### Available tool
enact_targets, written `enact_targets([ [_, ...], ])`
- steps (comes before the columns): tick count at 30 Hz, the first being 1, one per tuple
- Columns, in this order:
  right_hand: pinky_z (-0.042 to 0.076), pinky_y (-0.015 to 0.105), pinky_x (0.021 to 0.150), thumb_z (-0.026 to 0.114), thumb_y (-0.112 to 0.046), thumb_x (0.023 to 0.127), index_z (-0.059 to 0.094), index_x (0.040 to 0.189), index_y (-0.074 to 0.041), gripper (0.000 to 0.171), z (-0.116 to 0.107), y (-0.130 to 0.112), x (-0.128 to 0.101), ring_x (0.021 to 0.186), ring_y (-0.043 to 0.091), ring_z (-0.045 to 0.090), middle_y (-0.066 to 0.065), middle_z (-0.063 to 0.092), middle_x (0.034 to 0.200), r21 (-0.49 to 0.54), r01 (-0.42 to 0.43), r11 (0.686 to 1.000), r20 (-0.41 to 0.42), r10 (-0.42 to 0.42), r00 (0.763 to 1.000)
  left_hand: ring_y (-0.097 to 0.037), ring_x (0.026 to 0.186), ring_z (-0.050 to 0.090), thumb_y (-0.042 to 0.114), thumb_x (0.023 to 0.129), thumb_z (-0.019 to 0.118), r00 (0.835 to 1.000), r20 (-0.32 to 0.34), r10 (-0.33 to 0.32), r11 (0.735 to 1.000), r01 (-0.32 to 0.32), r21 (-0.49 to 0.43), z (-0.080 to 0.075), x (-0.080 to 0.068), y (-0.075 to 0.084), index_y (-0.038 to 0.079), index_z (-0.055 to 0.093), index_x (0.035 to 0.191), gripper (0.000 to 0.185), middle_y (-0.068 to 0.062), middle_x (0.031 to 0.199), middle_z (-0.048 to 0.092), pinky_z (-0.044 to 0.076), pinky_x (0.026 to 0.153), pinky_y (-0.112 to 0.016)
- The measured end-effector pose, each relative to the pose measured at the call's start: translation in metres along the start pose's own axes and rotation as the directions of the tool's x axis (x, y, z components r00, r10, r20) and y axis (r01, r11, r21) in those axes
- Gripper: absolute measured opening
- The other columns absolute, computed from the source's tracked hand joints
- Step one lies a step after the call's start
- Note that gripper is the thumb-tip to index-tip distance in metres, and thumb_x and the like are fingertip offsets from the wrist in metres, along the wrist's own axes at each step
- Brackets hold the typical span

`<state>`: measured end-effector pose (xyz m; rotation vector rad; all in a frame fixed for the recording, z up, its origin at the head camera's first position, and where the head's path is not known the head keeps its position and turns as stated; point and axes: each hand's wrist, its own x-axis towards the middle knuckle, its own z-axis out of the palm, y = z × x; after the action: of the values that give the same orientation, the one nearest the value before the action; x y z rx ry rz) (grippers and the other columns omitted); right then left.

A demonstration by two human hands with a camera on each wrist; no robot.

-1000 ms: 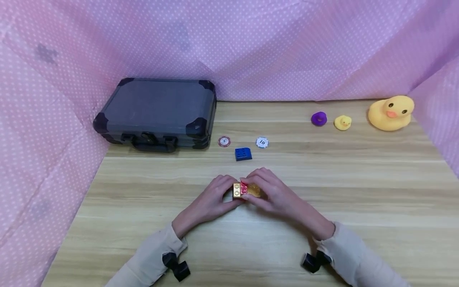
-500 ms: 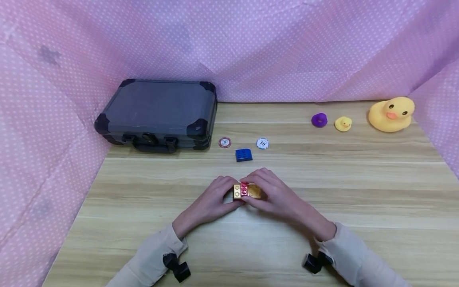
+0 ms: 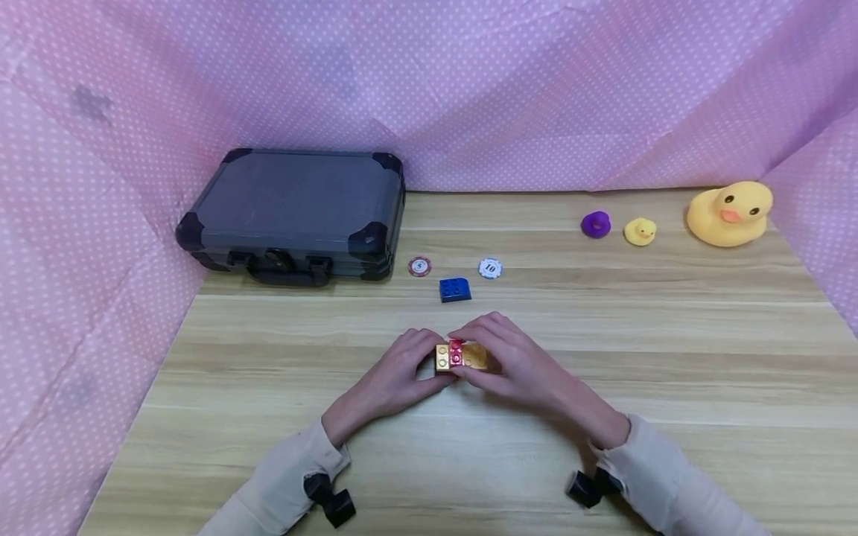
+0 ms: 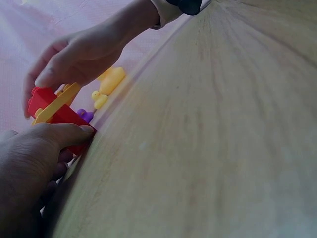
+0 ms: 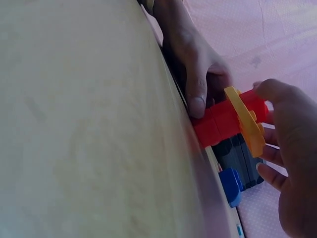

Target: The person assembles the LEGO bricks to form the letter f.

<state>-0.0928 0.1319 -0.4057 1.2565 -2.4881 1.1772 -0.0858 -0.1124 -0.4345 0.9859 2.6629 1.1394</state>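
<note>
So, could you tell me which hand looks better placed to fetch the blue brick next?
Probably the right hand: the blue brick lies just beyond its fingers, while the left hand steadies the yellow-and-red brick stack.

The wooden table [image 3: 670,357] bears one dark case [image 3: 295,212], two poker chips [image 3: 419,266] [image 3: 490,267], one blue brick [image 3: 455,289], one purple ring [image 3: 596,223], two yellow ducks [image 3: 640,231] [image 3: 731,212], and one red-and-yellow brick stack [image 3: 459,356] between two hands [image 3: 392,380] [image 3: 519,365].
</note>
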Motion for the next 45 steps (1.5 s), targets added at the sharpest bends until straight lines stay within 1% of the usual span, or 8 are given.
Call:
enact_targets([
  [4, 0.049, 0.038, 0.099, 0.075, -0.029, 0.096, 0.067, 0.127, -0.006, 0.04, -0.006, 0.002, 0.003, 0.118, 0.018, 0.055, 0.0, 0.065, 0.126, 0.011, 0.014, 1.0, -0.017, -0.013, 1.0, -0.013, 0.108, 0.054, 0.029, 0.093, 0.081, 1.0, 0.0, -0.01, 1.0, 0.01, 0.0, 0.0, 0.0, 0.001, 0.016, 0.066, 0.122, 0.035, 0.005, 0.119, 0.065, 0.046, 0.096, -0.041],
  [7, 0.048, 0.039, 0.101, 0.073, -0.024, 0.098, 0.067, 0.126, -0.005, 0.035, -0.01, 0.008, 0.006, 0.118, 0.02, 0.056, 0.002, 0.065, 0.125, 0.021, 0.035, 0.999, -0.046, -0.034, 0.998, -0.013, 0.109, 0.055, 0.027, 0.093, 0.081, 1.0, 0.0, -0.013, 1.0, 0.013, 0.0, 0.0, 0.0, 0.001, 0.015, 0.066, 0.122, 0.035, 0.004, 0.119, 0.065, 0.047, 0.097, -0.041],
  [11, 0.047, 0.041, 0.102, 0.073, -0.015, 0.095, 0.067, 0.125, -0.004, 0.032, -0.013, 0.02, 0.011, 0.118, 0.022, 0.057, 0.003, 0.066, 0.123, 0.02, 0.038, 0.999, -0.09, -0.036, 0.995, -0.013, 0.109, 0.055, 0.026, 0.092, 0.082, 1.0, 0.002, -0.014, 1.0, 0.014, 0.007, -0.001, 0.0, 0.002, 0.013, 0.066, 0.121, 0.036, 0.003, 0.119, 0.065, 0.047, 0.098, -0.04],
  [20, 0.047, 0.048, 0.101, 0.078, -0.008, 0.089, 0.067, 0.12, 0.002, 0.034, -0.008, 0.053, 0.023, 0.115, 0.031, 0.058, 0.012, 0.067, 0.118, -0.04, 0.006, 0.999, -0.145, -0.012, 0.989, -0.013, 0.109, 0.056, 0.027, 0.092, 0.082, 1.0, 0.002, -0.016, 1.0, 0.016, 0.01, -0.001, 0.0, 0.003, 0.013, 0.066, 0.12, 0.035, 0.003, 0.118, 0.065, 0.045, 0.1, -0.042],
  [27, 0.047, 0.048, 0.099, 0.078, -0.016, 0.092, 0.065, 0.127, -0.001, 0.041, -0.004, 0.065, 0.031, 0.115, 0.03, 0.056, 0.012, 0.063, 0.123, -0.08, -0.087, 0.993, -0.123, 0.077, 0.989, -0.013, 0.11, 0.055, 0.028, 0.092, 0.081, 0.999, 0.008, -0.031, 1.0, 0.031, 0.004, -0.002, -0.001, 0.003, 0.014, 0.066, 0.121, 0.036, 0.004, 0.119, 0.064, 0.047, 0.098, -0.04],
  [35, 0.045, 0.049, 0.101, 0.076, -0.023, 0.094, 0.061, 0.136, -0.004, 0.049, -0.003, 0.068, 0.034, 0.117, 0.03, 0.053, 0.012, 0.06, 0.129, -0.125, -0.191, 0.974, -0.085, 0.182, 0.98, -0.013, 0.109, 0.055, 0.028, 0.092, 0.081, 1.0, 0.001, -0.01, 1.0, 0.01, 0.008, -0.001, -0.001, 0.002, 0.014, 0.066, 0.121, 0.035, 0.004, 0.118, 0.064, 0.048, 0.096, -0.039],
  [39, 0.044, 0.05, 0.103, 0.075, -0.026, 0.095, 0.058, 0.14, -0.005, 0.053, -0.002, 0.07, 0.035, 0.12, 0.031, 0.052, 0.013, 0.059, 0.132, -0.15, -0.211, 0.966, -0.063, 0.204, 0.977, -0.013, 0.108, 0.055, 0.029, 0.093, 0.081, 1.0, -0.002, -0.005, 1.0, 0.005, 0.009, -0.001, -0.001, 0.002, 0.014, 0.066, 0.12, 0.035, 0.004, 0.118, 0.064, 0.048, 0.095, -0.039],
  [45, 0.04, 0.051, 0.107, 0.072, -0.029, 0.097, 0.057, 0.143, -0.006, 0.054, 0.0, 0.072, 0.038, 0.126, 0.032, 0.05, 0.013, 0.058, 0.138, -0.178, -0.192, 0.965, -0.038, 0.188, 0.981, -0.013, 0.109, 0.055, 0.028, 0.092, 0.081, 1.0, 0.0, -0.008, 1.0, 0.008, 0.005, -0.001, -0.001, 0.001, 0.014, 0.066, 0.12, 0.035, 0.004, 0.118, 0.064, 0.047, 0.097, -0.039],
])
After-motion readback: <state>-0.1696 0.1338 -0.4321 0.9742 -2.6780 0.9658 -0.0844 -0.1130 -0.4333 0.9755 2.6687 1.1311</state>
